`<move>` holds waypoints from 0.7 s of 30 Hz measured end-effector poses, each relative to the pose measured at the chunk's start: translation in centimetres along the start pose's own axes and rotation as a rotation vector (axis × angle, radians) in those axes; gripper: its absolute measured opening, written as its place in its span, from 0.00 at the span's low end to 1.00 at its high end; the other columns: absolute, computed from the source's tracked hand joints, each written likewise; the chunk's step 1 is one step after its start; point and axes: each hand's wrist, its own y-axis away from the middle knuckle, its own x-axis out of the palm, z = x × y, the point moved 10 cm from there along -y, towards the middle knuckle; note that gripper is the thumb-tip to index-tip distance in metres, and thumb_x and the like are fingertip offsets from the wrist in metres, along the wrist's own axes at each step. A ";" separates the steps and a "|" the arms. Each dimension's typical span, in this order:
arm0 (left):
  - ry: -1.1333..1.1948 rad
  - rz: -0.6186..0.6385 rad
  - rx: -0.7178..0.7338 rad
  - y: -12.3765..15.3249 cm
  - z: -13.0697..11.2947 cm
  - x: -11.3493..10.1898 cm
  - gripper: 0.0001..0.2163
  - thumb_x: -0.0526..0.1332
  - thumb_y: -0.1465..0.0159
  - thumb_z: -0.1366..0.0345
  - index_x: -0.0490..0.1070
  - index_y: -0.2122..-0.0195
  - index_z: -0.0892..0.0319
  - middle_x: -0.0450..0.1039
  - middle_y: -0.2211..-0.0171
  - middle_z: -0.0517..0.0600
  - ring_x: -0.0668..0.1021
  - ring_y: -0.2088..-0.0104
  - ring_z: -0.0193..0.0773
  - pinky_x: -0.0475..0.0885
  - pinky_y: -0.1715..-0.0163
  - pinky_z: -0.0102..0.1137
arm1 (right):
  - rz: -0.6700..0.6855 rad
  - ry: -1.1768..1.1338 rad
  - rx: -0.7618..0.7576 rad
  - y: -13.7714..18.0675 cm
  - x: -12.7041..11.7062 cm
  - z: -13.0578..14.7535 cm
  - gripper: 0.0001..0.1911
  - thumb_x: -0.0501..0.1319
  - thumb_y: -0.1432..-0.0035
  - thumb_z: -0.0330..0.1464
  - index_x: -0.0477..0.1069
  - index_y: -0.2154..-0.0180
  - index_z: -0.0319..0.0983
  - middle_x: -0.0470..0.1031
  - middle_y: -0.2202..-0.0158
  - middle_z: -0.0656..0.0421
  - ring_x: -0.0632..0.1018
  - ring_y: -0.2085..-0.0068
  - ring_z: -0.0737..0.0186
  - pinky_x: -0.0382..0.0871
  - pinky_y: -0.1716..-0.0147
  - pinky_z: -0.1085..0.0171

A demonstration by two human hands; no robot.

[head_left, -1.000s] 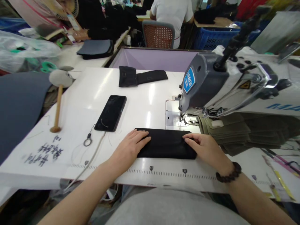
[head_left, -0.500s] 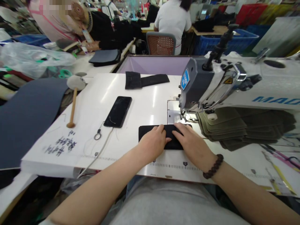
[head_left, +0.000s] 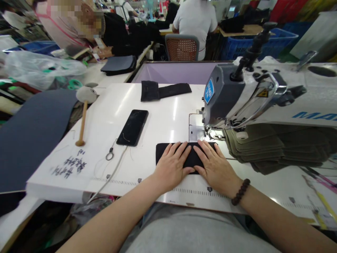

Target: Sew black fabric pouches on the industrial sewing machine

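A black rectangular piece of fabric (head_left: 194,160) lies flat on the white sewing table, just in front of the needle area. My left hand (head_left: 172,165) rests on its left half with fingers spread. On the right half lies my right hand (head_left: 214,167), its fingers also stretched out and flat. The two thumbs nearly meet near the fabric's front edge. Beyond my right fingertips stands the sewing machine head (head_left: 223,95), with its presser foot above the metal plate (head_left: 196,133). Parts of the fabric are hidden under both hands.
Olive fabric pieces (head_left: 276,144) are stacked under the machine arm. A phone (head_left: 132,127) with a cable lies to the left, near a wooden-handled mallet (head_left: 83,119). A black sewn strip (head_left: 165,90) lies at the back. Co-workers sit beyond a blue crate (head_left: 263,44).
Both hands have gone from bent fingers gathered on the fabric to spread, flat fingers. The fabric now shows deeper toward me. The view has shifted slightly.
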 end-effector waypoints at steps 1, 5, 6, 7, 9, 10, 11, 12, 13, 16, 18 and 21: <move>-0.015 0.008 -0.001 0.2 0.5 0.1 0.29 0.52 0.39 0.50 0.50 0.42 0.62 0.49 0.41 0.54 0.54 0.42 0.46 0.51 0.44 0.44 | 0.001 0.001 0.004 0.0 0.0 0.0 0.26 0.52 0.42 0.37 0.55 0.45 0.32 0.49 0.41 0.45 0.51 0.41 0.49 0.48 0.46 0.45; -0.100 0.022 -0.076 2.2 4.0 0.1 0.30 0.51 0.39 0.50 0.48 0.41 0.64 0.48 0.41 0.57 0.53 0.41 0.48 0.53 0.45 0.47 | 0.009 0.001 0.012 0.0 -0.1 -0.1 0.26 0.52 0.42 0.37 0.56 0.45 0.32 0.49 0.41 0.46 0.51 0.41 0.49 0.46 0.46 0.46; -0.122 0.003 -0.110 2.9 4.8 -0.2 0.30 0.51 0.39 0.50 0.48 0.42 0.65 0.48 0.41 0.59 0.53 0.41 0.51 0.54 0.46 0.48 | 0.011 0.004 0.014 0.0 -0.1 -0.1 0.26 0.52 0.42 0.37 0.55 0.45 0.32 0.49 0.41 0.46 0.51 0.41 0.50 0.46 0.45 0.46; -0.145 -0.031 -0.143 3.7 5.3 -0.8 0.30 0.53 0.39 0.51 0.49 0.42 0.66 0.46 0.41 0.61 0.52 0.42 0.53 0.55 0.47 0.49 | 0.014 0.006 0.017 0.0 -0.1 -0.1 0.26 0.52 0.42 0.37 0.55 0.44 0.32 0.49 0.41 0.46 0.51 0.41 0.50 0.46 0.45 0.46; -0.166 -0.097 -0.135 4.9 4.8 -1.8 0.25 0.53 0.38 0.58 0.52 0.43 0.66 0.44 0.41 0.63 0.52 0.42 0.55 0.56 0.48 0.49 | 0.018 0.006 0.020 -0.1 0.0 -0.1 0.26 0.52 0.42 0.37 0.55 0.45 0.32 0.49 0.41 0.46 0.51 0.41 0.50 0.45 0.45 0.46; -0.158 -0.108 -0.073 5.3 3.6 -2.1 0.21 0.52 0.37 0.63 0.52 0.43 0.65 0.45 0.41 0.63 0.53 0.42 0.54 0.57 0.48 0.48 | 0.015 0.003 0.020 -0.1 0.0 0.0 0.26 0.52 0.42 0.37 0.56 0.45 0.32 0.49 0.41 0.46 0.51 0.41 0.49 0.46 0.45 0.46; -0.137 -0.102 0.017 5.5 2.1 -2.2 0.19 0.50 0.36 0.68 0.53 0.44 0.63 0.48 0.41 0.60 0.56 0.43 0.51 0.58 0.47 0.45 | 0.007 -0.002 0.021 0.0 -0.1 0.0 0.25 0.52 0.42 0.37 0.56 0.45 0.31 0.49 0.41 0.46 0.51 0.41 0.49 0.46 0.46 0.46; -0.110 -0.077 0.118 5.5 0.4 -2.0 0.18 0.47 0.36 0.72 0.54 0.44 0.61 0.52 0.43 0.58 0.59 0.44 0.47 0.59 0.47 0.42 | -0.007 -0.006 0.027 0.0 -0.3 0.0 0.26 0.53 0.42 0.37 0.57 0.45 0.31 0.49 0.41 0.45 0.50 0.41 0.48 0.47 0.46 0.46; -0.087 -0.057 0.187 5.3 -0.9 -2.0 0.18 0.45 0.36 0.74 0.56 0.45 0.61 0.58 0.46 0.57 0.63 0.47 0.44 0.61 0.48 0.39 | -0.027 -0.010 0.039 0.1 -0.5 -0.1 0.26 0.54 0.43 0.37 0.57 0.46 0.30 0.49 0.41 0.45 0.50 0.41 0.47 0.49 0.46 0.46; -0.077 -0.030 0.123 2.9 -1.2 -2.1 0.17 0.48 0.35 0.66 0.57 0.46 0.64 0.66 0.55 0.57 0.68 0.53 0.44 0.65 0.53 0.37 | -0.092 -0.019 0.102 0.8 -1.7 -0.6 0.25 0.54 0.43 0.38 0.60 0.49 0.27 0.54 0.44 0.41 0.55 0.43 0.45 0.55 0.48 0.49; -0.093 -0.006 0.015 0.3 0.3 -2.2 0.23 0.50 0.36 0.56 0.56 0.45 0.65 0.67 0.59 0.57 0.70 0.58 0.45 0.66 0.56 0.39 | -0.094 -0.016 0.125 1.2 -2.4 -1.0 0.20 0.53 0.43 0.35 0.63 0.52 0.28 0.62 0.50 0.42 0.63 0.49 0.47 0.59 0.52 0.51; -0.123 0.021 0.014 -3.7 1.5 -2.0 0.26 0.50 0.38 0.49 0.58 0.46 0.64 0.65 0.56 0.57 0.68 0.55 0.47 0.62 0.53 0.42 | -0.032 -0.010 0.074 1.3 -3.2 -1.3 0.13 0.53 0.43 0.29 0.68 0.57 0.32 0.68 0.58 0.47 0.69 0.57 0.52 0.63 0.58 0.53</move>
